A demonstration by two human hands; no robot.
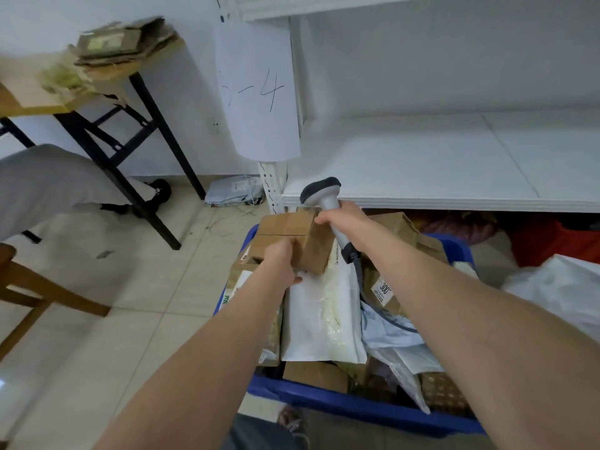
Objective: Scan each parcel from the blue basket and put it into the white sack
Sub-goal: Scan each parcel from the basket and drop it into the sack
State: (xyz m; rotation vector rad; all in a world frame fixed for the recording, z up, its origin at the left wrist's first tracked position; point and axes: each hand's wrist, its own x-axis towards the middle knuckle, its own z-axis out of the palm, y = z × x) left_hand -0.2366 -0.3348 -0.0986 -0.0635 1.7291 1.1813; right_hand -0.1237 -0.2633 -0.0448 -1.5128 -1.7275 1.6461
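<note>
Blue-walled and heaped with parcels, the basket (341, 404) lies low in the view with the white sack (558, 287) just beyond its right side, and the scanning step is judged to be in hand, one cardboard box (293, 228) being held above the heap. No label can be made out on its visible faces and the scanner (321, 191) is pointed up and away, so a turn of box or scanner is probably called for next. The box is gripped at its near end by the left hand (281, 261), while the scanner's handle is enclosed by the curled right hand (341, 219), whose fingers appear to touch the box's top edge
</note>
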